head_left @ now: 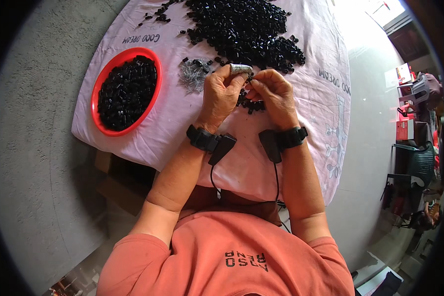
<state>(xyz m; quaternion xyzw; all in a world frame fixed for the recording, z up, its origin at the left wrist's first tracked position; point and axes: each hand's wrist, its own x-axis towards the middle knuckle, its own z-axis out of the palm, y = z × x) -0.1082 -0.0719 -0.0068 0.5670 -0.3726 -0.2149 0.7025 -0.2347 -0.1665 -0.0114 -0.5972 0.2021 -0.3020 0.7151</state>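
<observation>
My left hand [221, 96] is closed in a pinch, with a greyish-white cover [240, 69] wrapped around one fingertip. My right hand [277, 96] meets it fingertip to fingertip, also pinching. A tiny black piece shows between the two sets of fingers; how each hand grips it is mostly hidden. Just below the fingers lies a small cluster of black pieces [254, 105]. Beyond the hands spreads a large heap of short black tube-like pieces [241, 32]. Left of my left hand sits a tangle of thin, clear or silvery strands [192, 78].
A red round basin [94, 106] filled with black pieces stands on the table's left side. Pink printed cloth [177, 130] covers the table. Dark bands with boxy devices and cables sit on both wrists. A green chair [422, 160] and other furniture stand far right.
</observation>
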